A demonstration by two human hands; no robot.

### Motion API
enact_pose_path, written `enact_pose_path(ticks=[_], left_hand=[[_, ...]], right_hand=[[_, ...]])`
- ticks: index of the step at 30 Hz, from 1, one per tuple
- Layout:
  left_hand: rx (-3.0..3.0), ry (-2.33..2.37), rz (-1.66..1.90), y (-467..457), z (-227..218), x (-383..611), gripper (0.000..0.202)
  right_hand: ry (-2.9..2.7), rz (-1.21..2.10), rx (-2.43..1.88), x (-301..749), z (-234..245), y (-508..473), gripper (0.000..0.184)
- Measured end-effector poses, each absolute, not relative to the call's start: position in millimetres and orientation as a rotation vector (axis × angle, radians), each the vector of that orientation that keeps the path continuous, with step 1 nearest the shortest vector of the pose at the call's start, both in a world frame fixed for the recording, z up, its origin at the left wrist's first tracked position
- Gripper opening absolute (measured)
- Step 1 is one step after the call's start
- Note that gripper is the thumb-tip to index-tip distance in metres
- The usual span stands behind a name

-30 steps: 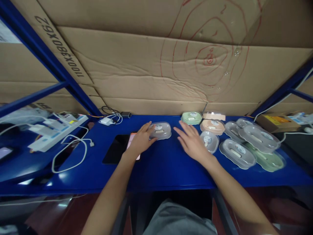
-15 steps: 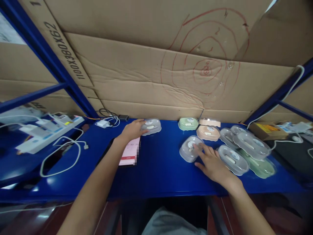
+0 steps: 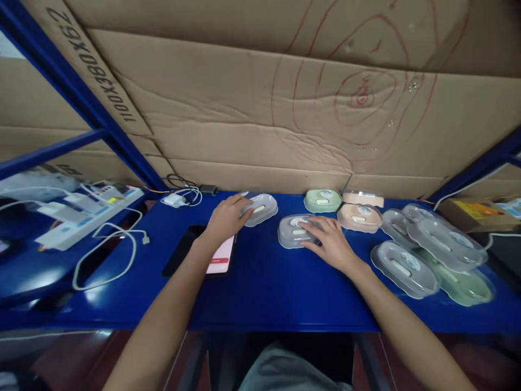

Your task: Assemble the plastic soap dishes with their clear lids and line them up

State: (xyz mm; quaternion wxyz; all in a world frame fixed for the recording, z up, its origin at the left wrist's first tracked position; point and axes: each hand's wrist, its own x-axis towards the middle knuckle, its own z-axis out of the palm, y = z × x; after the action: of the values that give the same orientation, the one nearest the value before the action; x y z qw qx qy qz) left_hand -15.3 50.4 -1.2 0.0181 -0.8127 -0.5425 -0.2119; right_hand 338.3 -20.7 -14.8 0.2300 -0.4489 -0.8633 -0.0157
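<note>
My left hand (image 3: 228, 217) grips the left end of a grey oval plastic box (image 3: 260, 208) with a clear lid and a pale bar on top. Its fingers lie over the far side and its thumb is at the near side. My right hand (image 3: 331, 241) is closed around the right end of a second grey lidded box (image 3: 291, 234), thumb in front, fingers on the lid. Both boxes rest on the blue table (image 3: 268, 293), close together but apart. Beneath my left forearm lies a phone (image 3: 222, 258) with a lit pink screen.
A green box (image 3: 322, 201) and a peach box (image 3: 358, 217) stand by the cardboard wall (image 3: 228, 130). Several more boxes, such as a grey one (image 3: 402, 270), are grouped at right. A power strip (image 3: 81, 228) and a white cable (image 3: 132, 247) lie at left.
My right hand has moved the second grey box leftward, away from the group at right, and turned it lengthwise. My left hand stays at its box. The camera view has shifted a little.
</note>
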Motion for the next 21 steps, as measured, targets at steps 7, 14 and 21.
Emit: enact_pose_path(ticks=[7,14,21], left_hand=[[-2.612,-1.578,-0.539,39,-20,21,0.033],[-2.605,-1.578,-0.58,40,-19,18,0.031],[-2.595,-1.574,-0.651,42,-20,16,0.036]], right_hand=[[-2.188,-0.069,-1.338,333,-17,-20,0.046],[-2.41,0.007,-1.117,331,-6,-34,0.038],[-2.579,0.05,-1.048,321,-7,-39,0.038]])
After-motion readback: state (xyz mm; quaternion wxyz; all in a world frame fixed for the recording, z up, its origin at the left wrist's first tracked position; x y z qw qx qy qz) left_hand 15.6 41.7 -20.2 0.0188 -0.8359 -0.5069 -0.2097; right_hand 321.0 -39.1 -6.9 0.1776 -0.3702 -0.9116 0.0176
